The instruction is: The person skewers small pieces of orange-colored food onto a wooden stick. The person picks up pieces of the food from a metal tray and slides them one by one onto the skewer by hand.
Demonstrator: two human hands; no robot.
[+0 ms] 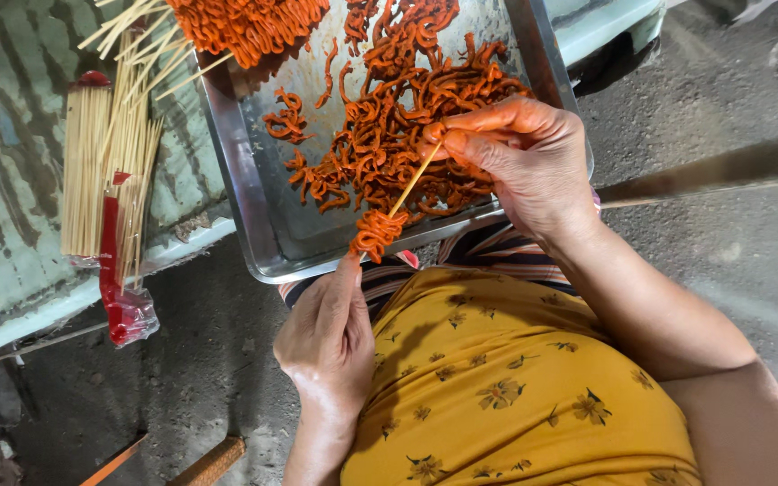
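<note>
My right hand (524, 157) pinches the upper end of a thin bamboo skewer (414, 180) between thumb and fingers, over a steel tray (254, 193). A curled orange marinated strip (377, 232) is threaded on the skewer's lower end. My left hand (328, 337) reaches up from below and its fingertips touch that strip at the tray's near rim. A heap of the same orange strips (389, 126) fills the tray behind the skewer. Both hands are stained orange.
A bundle of bare bamboo skewers (105, 171) in a red-ended plastic bag lies left of the tray on a worn green surface (2, 162). More loaded skewers (245, 27) rest at the tray's far end. Grey concrete floor (209, 369) lies below; a yellow flowered garment covers my lap.
</note>
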